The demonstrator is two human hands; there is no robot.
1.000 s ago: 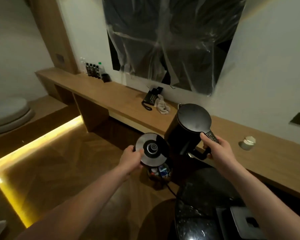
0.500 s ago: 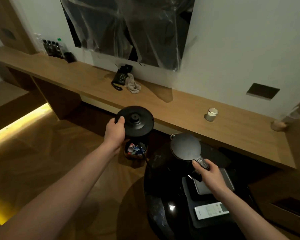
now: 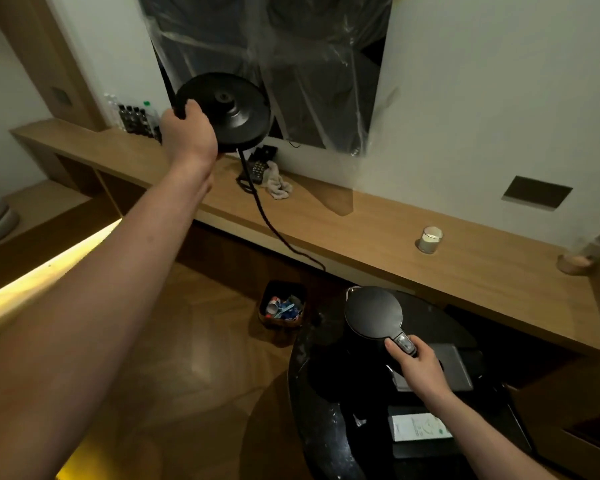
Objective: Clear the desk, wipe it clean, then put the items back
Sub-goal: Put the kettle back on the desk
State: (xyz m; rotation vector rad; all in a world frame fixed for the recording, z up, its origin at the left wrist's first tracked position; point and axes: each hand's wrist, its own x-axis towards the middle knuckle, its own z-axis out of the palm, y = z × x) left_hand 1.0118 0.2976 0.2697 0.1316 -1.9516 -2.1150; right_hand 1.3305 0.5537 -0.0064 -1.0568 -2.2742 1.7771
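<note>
Nearest, at my five o'clock, my right hand has its fingers curled round the handle of the black kettle, which stands upright on the dark round side table. I judge the kettle cleared from the desk and set down, though I have not let go. A dark tray with a white card lies on the same table just beside it.

At six o'clock on the floor sits a small bin holding coloured litter.

Further out, at eleven o'clock, my left hand grips the rim of the kettle base, held up in the air and tilted toward me. Its cord trails down across the desk and over the front edge; I cannot tell whether it is plugged in.

Farthest, items remain on the desk: a telephone and a crumpled cloth touching it at twelve o'clock, a candle jar at two o'clock, and bottles at ten o'clock.

Assessment: clearing is partly done. The base needs placing, the remaining items need removing, and wiping and returning have not begun.
</note>
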